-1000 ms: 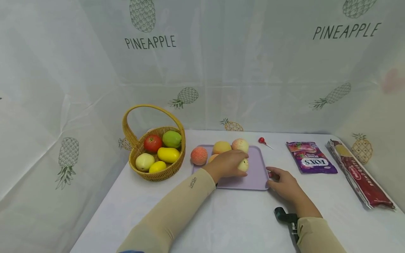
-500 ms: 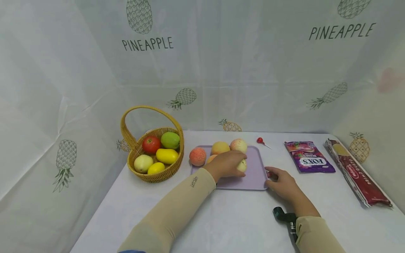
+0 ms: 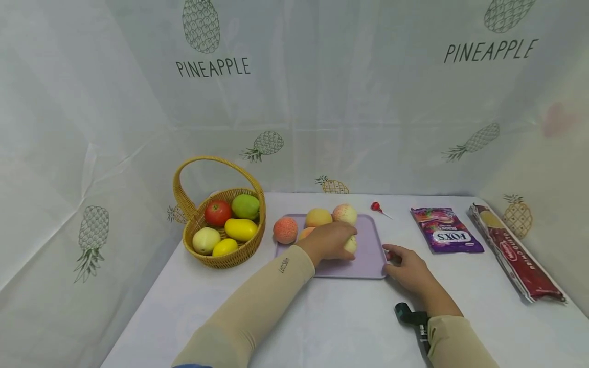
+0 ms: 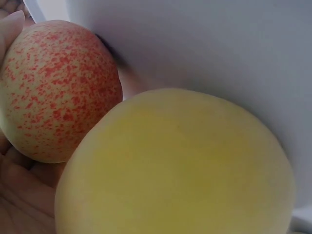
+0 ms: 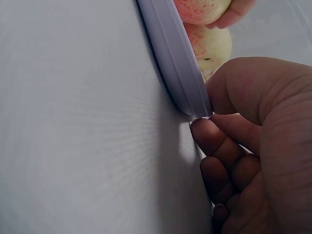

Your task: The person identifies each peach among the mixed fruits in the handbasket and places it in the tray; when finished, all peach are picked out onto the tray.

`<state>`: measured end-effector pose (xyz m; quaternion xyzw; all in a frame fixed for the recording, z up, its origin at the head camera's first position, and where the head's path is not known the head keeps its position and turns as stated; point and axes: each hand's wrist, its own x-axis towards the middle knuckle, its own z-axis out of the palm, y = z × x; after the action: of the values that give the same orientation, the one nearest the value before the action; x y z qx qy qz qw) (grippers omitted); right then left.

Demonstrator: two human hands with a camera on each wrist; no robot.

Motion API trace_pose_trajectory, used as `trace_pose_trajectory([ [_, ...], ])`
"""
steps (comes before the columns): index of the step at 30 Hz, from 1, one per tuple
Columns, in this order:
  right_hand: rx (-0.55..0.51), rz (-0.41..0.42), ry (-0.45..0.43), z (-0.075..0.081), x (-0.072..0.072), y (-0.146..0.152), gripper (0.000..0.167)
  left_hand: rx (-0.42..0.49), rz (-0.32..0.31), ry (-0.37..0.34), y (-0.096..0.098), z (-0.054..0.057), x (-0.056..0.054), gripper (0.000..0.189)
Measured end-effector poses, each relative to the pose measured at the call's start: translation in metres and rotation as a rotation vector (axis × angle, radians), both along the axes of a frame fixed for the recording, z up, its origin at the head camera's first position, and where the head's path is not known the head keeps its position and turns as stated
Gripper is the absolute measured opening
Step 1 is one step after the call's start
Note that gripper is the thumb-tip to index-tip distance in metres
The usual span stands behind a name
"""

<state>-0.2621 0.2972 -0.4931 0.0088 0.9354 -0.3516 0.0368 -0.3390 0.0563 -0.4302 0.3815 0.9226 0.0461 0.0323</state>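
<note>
My left hand [image 3: 332, 240] reaches over the lilac tray [image 3: 370, 260] and grips a pale, red-speckled peach [image 4: 61, 92]. Close to the left wrist camera, a yellow peach [image 4: 175, 165] hides part of that palm. At the tray's right side, my right hand [image 3: 410, 268] pinches the rim, with the thumb above and a fingertip at its underside in the right wrist view. Also on the tray are a yellow-orange peach [image 3: 318, 217], another speckled peach [image 3: 345, 214], a coral-red round fruit [image 3: 285, 230] at the left edge and an orange fruit [image 3: 306, 233] partly behind my left hand.
A wicker basket [image 3: 232, 259] with a tall handle holds several fruits, left of the tray. A red lollipop [image 3: 376, 206] lies behind the tray's right corner. Farther right are a purple FOX'S candy bag [image 3: 448, 235] and a long red snack packet [image 3: 517, 258]. Printed sheets hang behind.
The head view has shifted slightly, moving the whole scene a little left and down. Both hands keep their places on the peach and the tray rim.
</note>
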Motion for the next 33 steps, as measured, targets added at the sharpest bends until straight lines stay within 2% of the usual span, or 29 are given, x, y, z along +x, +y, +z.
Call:
trace_pose_trajectory([
  [11,-0.008,0.005,0.009,0.0017,0.0013,-0.0038,0.067,-0.018,0.028,-0.018,0.0026,-0.0007,-0.0004,0.071],
  [20,0.003,0.008,0.019,0.0010,0.0003,-0.0061,0.065,-0.017,0.025,-0.004,0.0030,0.0009,0.0018,0.071],
  [27,0.007,0.009,0.021,0.0026,0.0012,-0.0019,0.065,0.009,0.037,0.003,0.0020,0.0030,0.0007,0.070],
  [33,0.005,0.014,0.031,0.0016,0.0011,0.0026,0.065,0.056,0.053,-0.031,-0.0012,0.0027,-0.0033,0.070],
])
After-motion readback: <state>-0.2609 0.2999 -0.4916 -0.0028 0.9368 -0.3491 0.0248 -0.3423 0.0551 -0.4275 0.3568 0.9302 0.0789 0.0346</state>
